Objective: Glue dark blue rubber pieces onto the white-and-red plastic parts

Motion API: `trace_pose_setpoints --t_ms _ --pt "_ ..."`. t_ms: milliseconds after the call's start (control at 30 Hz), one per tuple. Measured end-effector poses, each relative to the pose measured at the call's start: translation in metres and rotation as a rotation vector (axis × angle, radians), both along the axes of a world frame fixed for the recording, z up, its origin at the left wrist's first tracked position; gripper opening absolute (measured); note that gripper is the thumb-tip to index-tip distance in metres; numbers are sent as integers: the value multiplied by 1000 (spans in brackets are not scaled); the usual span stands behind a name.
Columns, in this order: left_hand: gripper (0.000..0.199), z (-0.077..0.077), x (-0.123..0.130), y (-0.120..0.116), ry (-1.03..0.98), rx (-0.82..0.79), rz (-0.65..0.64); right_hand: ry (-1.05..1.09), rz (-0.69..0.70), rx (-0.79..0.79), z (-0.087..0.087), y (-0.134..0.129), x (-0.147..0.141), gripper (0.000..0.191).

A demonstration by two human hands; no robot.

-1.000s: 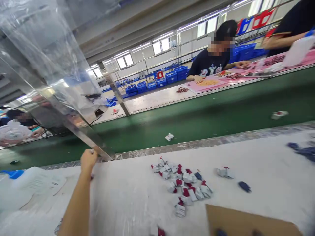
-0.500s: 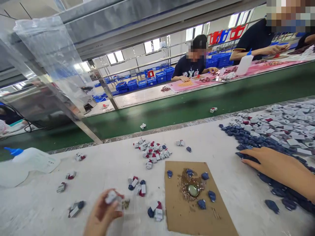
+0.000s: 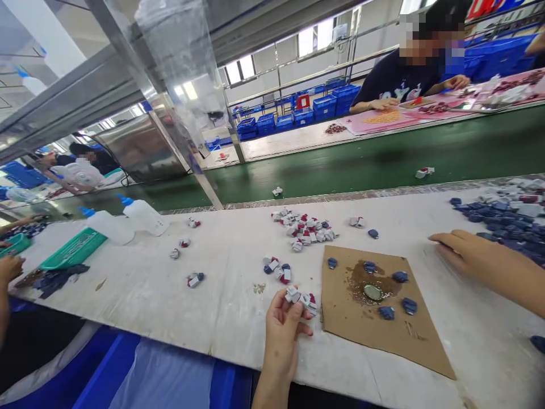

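Observation:
Between the thumb and fingers of my left hand is a white piece, and a red and white cluster lies beside the fingertips. My right hand rests over the table at the right, fingers together; whether anything is under them is hidden. Dark blue pieces are heaped behind it. A cardboard sheet between my hands carries several blue pieces around a round lid in a wet patch. Beyond it sits a pile of red and white pieces.
Two white bottles with blue tips and a green basket stand at the left, near another person's hand. Small clusters dot the table. Behind runs a green belt; a person works across it.
The view has swung left. My left hand has moved close to the cardboard's left edge, beside the cluster there. My right hand has come off the blue pieces toward the cardboard.

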State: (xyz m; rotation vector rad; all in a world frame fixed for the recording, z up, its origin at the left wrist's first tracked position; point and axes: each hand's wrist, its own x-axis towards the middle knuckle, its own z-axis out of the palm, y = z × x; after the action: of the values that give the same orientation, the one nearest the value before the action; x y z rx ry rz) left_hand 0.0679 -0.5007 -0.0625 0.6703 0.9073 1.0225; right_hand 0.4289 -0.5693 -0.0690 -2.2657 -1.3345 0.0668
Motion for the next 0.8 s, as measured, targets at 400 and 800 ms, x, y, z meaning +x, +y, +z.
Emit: trace_pose_setpoints --t_ms 400,800 --pt "45 -1 0 -2 -12 -26 -74 217 572 -11 3 6 -102 39" --pt "39 11 9 -16 -38 -84 -100 224 560 -15 6 7 -112 40"
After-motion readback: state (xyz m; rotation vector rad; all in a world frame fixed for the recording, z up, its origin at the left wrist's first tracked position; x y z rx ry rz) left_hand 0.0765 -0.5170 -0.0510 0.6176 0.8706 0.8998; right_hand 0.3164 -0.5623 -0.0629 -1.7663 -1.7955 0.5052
